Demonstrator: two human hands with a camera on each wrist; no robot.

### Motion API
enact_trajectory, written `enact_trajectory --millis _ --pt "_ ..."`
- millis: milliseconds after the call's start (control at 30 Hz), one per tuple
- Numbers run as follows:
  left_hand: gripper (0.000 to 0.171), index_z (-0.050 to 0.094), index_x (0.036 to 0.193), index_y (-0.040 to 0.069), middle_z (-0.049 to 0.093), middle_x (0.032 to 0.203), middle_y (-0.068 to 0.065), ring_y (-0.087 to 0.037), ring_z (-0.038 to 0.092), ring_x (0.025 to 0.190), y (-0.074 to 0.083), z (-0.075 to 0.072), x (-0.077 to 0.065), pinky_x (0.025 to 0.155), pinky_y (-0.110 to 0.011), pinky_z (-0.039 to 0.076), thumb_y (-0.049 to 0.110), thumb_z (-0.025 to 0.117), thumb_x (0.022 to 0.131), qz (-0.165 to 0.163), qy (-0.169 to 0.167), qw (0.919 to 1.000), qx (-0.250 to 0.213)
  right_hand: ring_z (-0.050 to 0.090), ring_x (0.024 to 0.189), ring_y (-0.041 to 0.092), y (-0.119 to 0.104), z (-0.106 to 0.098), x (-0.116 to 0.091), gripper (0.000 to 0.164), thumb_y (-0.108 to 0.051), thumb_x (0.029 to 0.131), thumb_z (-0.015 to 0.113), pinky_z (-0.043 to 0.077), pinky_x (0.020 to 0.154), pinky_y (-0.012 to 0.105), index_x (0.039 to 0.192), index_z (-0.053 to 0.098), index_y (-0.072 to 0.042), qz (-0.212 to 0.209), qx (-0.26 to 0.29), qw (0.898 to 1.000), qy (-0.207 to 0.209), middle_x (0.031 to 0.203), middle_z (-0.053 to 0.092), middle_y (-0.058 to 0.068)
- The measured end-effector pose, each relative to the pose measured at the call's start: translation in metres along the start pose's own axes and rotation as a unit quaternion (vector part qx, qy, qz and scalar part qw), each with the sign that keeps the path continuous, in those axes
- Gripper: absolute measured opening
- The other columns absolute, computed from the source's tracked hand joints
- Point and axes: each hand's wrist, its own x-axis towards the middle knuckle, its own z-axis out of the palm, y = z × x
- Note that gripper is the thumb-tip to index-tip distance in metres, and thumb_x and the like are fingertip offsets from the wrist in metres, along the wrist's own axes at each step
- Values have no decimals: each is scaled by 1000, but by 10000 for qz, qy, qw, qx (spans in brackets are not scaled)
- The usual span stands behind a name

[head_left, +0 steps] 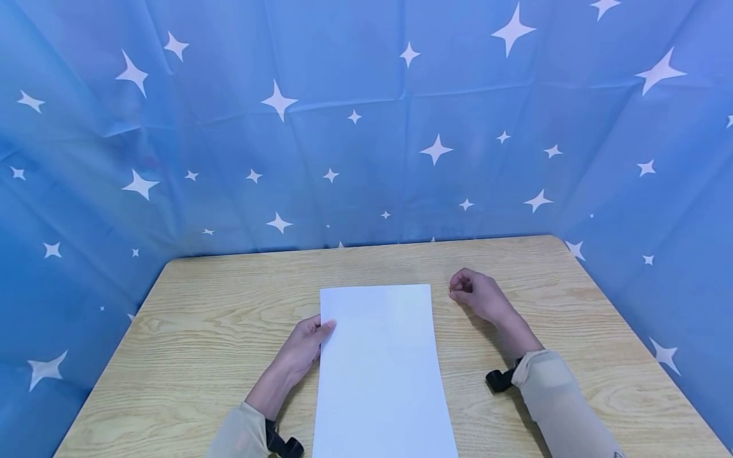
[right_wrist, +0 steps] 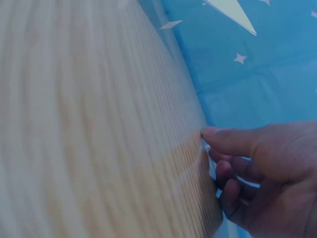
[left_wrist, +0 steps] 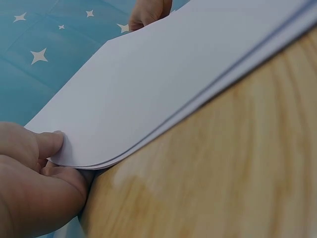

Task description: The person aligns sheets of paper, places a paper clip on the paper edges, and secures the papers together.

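My left hand (head_left: 303,346) grips the left edge of white paper (head_left: 378,369), thumb on top and the other fingers under the edge. In the left wrist view the paper (left_wrist: 138,89) shows more than one layer, parted along its long edge and bowed near the thumb. My right hand (head_left: 478,296) hovers close over the table, right of the paper's far corner and apart from it. Its fingers are loosely bent in the right wrist view, the thumb (right_wrist: 233,140) stretched out; nothing clearly shows in its grasp.
The light wood-grain table (head_left: 229,305) extends under both arms. Blue cloth (head_left: 366,127) with white stars hangs behind the far edge and along both sides. Black wrist cameras sit on the left wrist (head_left: 280,442) and the right wrist (head_left: 501,378).
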Motion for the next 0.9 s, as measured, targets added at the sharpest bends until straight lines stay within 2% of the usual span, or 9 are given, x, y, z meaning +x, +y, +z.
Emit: enact_trajectory --millis 333,600,767,900 --pt "36 51 133 -3 64 116 -16 -28 64 101 0 0 1 82 -36 54 19 42 106 -2 77 10000 22 56 80 21 -2 -2 -1 15 -9 91 69 46 68 36 103 61 -6 30 18 10000 76 90 62 6" --pt "37 50 133 -3 63 117 -17 -29 64 102 -1 -1 1 82 -37 54 20 42 106 5 -11 10000 16 57 80 20 -1 -1 -1 13 -13 91 69 46 70 35 103 65 -8 37 67 9999 76 89 63 4" --pt "37 50 133 -3 63 118 -18 -29 64 103 0 -1 1 83 -37 54 20 41 106 13 -34 10000 7 63 86 18 0 -1 0 13 -16 95 64 49 75 36 106 70 -11 51 181 9998 26 93 69 0" --pt "36 49 133 -4 62 119 -17 -28 63 104 0 -1 0 84 -37 54 19 41 106 22 -56 10000 -22 63 88 18 1 -2 0 16 -15 98 59 49 72 35 110 69 -9 68 258 9996 15 94 70 1"
